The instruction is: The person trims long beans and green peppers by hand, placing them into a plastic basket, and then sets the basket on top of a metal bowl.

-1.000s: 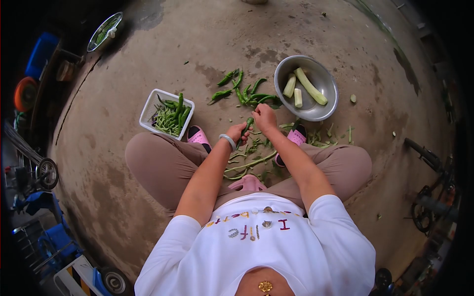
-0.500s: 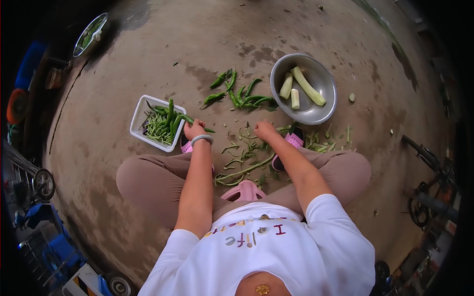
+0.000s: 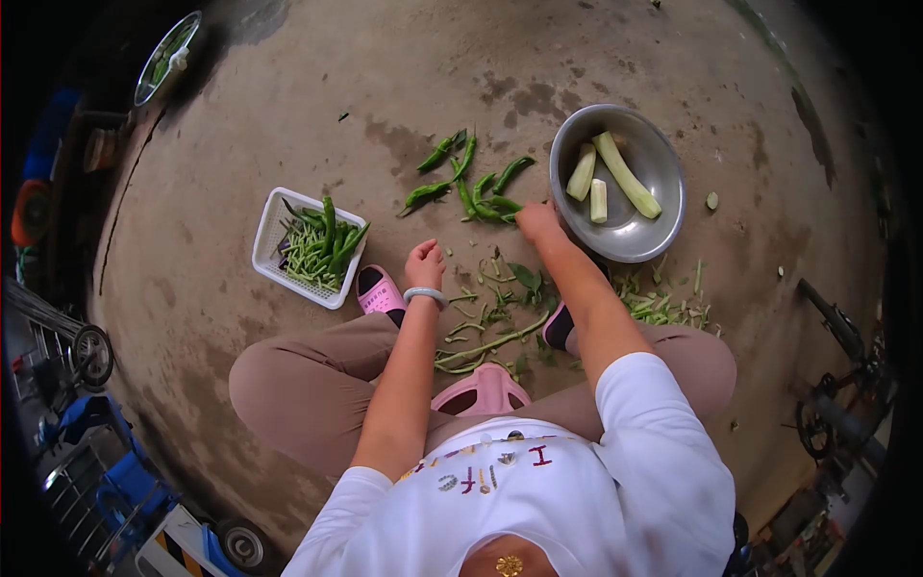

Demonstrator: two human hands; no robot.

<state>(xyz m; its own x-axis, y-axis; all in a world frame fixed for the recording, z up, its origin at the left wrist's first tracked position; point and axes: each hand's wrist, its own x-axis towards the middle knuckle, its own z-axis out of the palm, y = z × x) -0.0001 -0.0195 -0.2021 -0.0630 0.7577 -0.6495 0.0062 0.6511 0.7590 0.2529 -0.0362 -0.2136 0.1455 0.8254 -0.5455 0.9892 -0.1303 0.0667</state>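
Note:
My left hand (image 3: pixel 424 263), with a pale bangle at its wrist, is held over the floor to the right of the white basket (image 3: pixel 260 252). Its fingers are curled in and no object shows in them. My right hand (image 3: pixel 539 222) reaches forward to a loose group of long green peppers (image 3: pixel 473 196) and closes at the near end of one green pepper (image 3: pixel 504 204); the fingertips are partly hidden. Inside the basket, whole green peppers (image 3: pixel 330 223) lie on cut green pieces (image 3: pixel 306 258).
To the right stands a metal bowl (image 3: pixel 673 227) with peeled pale green vegetable lengths (image 3: pixel 626 175). Trimmings (image 3: pixel 492 298) and peelings (image 3: pixel 663 308) litter the floor by my feet. A pink stool (image 3: pixel 492 385) is under me. A round dish (image 3: pixel 159 67) sits far left; wheeled items (image 3: pixel 93 356) line the edge.
My left hand has let go of a green pepper at the basket and moved right. My right hand has gone from above the trimmings forward to the loose peppers.

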